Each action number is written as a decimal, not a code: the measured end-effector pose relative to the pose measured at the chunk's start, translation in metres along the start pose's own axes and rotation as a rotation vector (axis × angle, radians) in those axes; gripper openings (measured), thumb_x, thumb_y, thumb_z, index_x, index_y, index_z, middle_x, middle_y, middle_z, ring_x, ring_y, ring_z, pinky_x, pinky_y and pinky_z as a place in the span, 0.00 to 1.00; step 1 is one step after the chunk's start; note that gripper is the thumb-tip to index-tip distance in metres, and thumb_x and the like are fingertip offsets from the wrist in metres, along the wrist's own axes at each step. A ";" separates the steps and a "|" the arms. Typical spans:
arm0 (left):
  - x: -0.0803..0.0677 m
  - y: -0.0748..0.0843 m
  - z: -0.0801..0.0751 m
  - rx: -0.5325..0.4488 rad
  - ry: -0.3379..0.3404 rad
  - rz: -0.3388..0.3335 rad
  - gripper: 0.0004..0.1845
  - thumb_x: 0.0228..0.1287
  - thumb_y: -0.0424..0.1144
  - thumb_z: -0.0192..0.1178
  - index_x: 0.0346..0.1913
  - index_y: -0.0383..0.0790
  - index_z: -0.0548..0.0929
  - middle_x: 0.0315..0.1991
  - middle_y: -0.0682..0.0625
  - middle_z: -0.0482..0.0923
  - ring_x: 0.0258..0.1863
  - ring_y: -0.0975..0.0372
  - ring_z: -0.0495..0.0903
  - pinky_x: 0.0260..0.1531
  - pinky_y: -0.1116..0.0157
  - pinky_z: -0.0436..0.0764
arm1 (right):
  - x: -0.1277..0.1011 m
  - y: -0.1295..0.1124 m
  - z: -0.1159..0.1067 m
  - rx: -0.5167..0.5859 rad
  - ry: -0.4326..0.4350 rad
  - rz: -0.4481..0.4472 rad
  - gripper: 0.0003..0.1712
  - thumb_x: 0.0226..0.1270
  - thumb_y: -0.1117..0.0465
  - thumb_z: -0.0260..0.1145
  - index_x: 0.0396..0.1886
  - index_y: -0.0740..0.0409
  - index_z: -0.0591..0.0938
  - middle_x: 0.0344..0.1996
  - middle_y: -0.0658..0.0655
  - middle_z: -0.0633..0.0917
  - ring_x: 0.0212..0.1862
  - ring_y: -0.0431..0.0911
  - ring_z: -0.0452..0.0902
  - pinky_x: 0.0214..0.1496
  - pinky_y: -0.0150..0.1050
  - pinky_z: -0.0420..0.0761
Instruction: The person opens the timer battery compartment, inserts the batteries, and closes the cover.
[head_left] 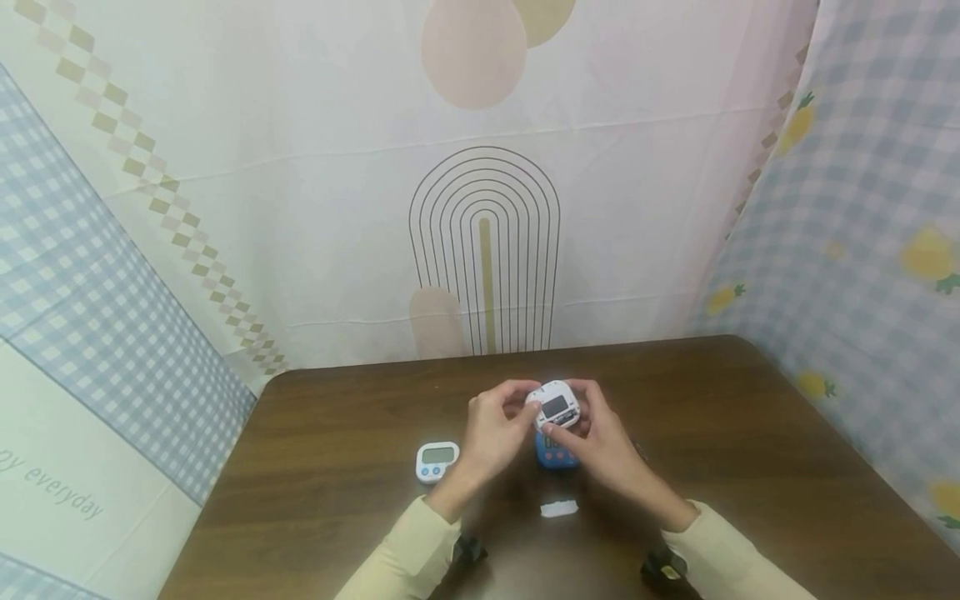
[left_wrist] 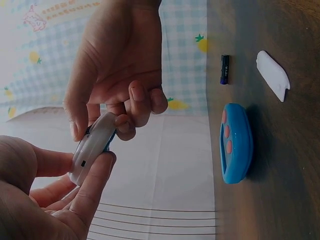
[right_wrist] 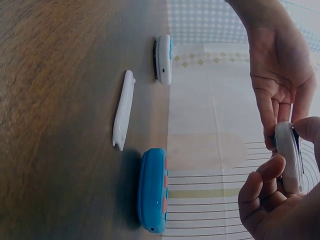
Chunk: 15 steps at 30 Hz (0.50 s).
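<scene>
The timer (head_left: 557, 404) I hold is white with a dark grey screen. Beneath my hands lies a bright blue timer (head_left: 553, 454) with coral-pink buttons, and off to my left a white timer (head_left: 436, 461) with a pale greenish screen and blue buttons. A white cover (head_left: 559, 508) lies on the dark brown wood-grain tabletop (head_left: 750, 467). The battery (left_wrist: 225, 69) is black with a purple end. My sleeves (head_left: 405, 558) are pale yellow.

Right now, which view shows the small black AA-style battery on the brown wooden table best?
Left wrist view: the small black battery lies in plain sight on the brown wooden table, between the white plastic cover and the table's edge. In the head view the right hand mostly hides it. The right wrist view does not show it.
</scene>
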<state>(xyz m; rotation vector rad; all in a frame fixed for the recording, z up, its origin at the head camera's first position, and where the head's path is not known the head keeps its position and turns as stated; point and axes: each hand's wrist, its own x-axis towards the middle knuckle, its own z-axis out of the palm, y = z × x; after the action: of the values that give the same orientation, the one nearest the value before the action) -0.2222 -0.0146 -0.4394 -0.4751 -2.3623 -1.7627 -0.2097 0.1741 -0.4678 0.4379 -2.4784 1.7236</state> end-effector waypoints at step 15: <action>-0.001 0.001 -0.001 -0.016 -0.006 -0.015 0.11 0.71 0.30 0.67 0.53 0.37 0.89 0.47 0.43 0.91 0.42 0.57 0.92 0.38 0.69 0.89 | -0.001 -0.003 0.003 0.041 -0.002 0.053 0.38 0.72 0.60 0.74 0.73 0.54 0.63 0.52 0.64 0.88 0.43 0.49 0.88 0.42 0.46 0.91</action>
<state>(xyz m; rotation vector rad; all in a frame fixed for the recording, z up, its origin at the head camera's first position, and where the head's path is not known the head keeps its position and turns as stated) -0.2206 -0.0155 -0.4385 -0.4669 -2.3632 -1.7900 -0.2075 0.1704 -0.4666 0.3804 -2.4816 1.7979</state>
